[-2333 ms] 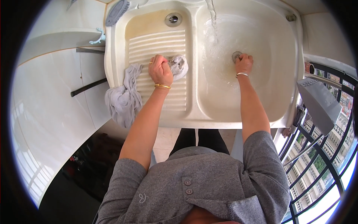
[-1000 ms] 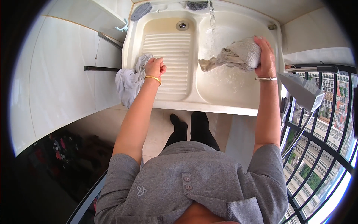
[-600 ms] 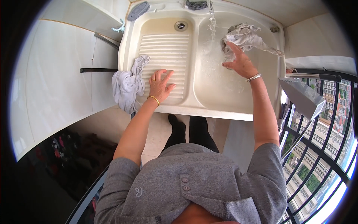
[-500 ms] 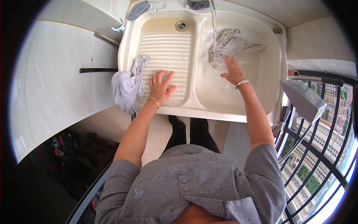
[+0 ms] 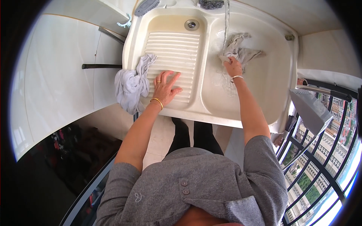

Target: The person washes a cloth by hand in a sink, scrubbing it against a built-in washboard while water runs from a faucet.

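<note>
In the right basin of a white laundry sink [image 5: 247, 107], a wet greyish-white cloth [image 5: 247, 54] lies in shallow water. My right hand [image 5: 233, 67] grips the near-left edge of that cloth, close to a falling stream of water [image 5: 226, 26]. On the ridged washboard [image 5: 173, 49] of the left side rests my left hand [image 5: 164, 87], fingers spread and holding nothing. Just left of it a pale lavender cloth [image 5: 130, 88] is draped over the sink's left rim, partly on the ridges.
A grey scrubbing brush [image 5: 147, 6] and a dark scouring pad [image 5: 211, 4] sit on the back ledge. The left side has a drain [image 5: 191, 25]. A black rod [image 5: 101, 66] juts from the left wall. Window bars [image 5: 316, 162] and a grey box-shaped object [image 5: 310, 109] stand at the right.
My right hand has moved forward and slightly left, closing on the wet cloth, which is now bunched toward it. The left hand stays on the ridges. The whole view has shifted slightly.
</note>
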`<state>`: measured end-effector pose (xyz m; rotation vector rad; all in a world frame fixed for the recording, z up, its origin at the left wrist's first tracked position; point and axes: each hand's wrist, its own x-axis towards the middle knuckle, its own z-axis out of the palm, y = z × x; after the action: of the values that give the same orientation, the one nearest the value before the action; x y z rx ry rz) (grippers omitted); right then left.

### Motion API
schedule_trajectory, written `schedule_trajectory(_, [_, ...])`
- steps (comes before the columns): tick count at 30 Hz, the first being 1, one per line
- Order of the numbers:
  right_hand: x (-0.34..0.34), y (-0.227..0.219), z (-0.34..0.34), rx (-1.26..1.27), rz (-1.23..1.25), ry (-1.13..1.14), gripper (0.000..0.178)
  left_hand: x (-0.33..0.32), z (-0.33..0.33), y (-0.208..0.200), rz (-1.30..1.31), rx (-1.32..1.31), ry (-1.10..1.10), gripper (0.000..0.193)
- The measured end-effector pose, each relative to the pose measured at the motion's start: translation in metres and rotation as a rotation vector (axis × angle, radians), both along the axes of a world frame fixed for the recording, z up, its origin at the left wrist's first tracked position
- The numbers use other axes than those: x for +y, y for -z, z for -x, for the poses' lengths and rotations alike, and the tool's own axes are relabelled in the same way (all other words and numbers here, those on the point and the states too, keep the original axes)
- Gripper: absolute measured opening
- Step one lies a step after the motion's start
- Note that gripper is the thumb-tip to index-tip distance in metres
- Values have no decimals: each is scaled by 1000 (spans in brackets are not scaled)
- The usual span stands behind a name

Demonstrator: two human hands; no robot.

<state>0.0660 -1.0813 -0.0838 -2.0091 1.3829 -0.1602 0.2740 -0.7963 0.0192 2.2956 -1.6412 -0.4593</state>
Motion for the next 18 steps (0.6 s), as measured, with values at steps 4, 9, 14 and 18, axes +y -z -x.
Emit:
schedule_trajectory(4, [-67, -95, 32, -659, -131, 133, 31, -10, 3, 2, 44, 22, 0, 64])
schedule_trajectory(9, [-55, -254, 25, -969, -290, 38, 26, -5, 0, 5, 67, 13, 6, 61])
schedule_trajectory(14, [-43, -297, 21, -1123, -325, 128, 27, -5, 0, 6, 57, 44, -11, 63])
schedule_trajectory(18, [-62, -181, 6, -931, -362, 374, 29, 0, -1, 1, 54, 44, -37, 64])
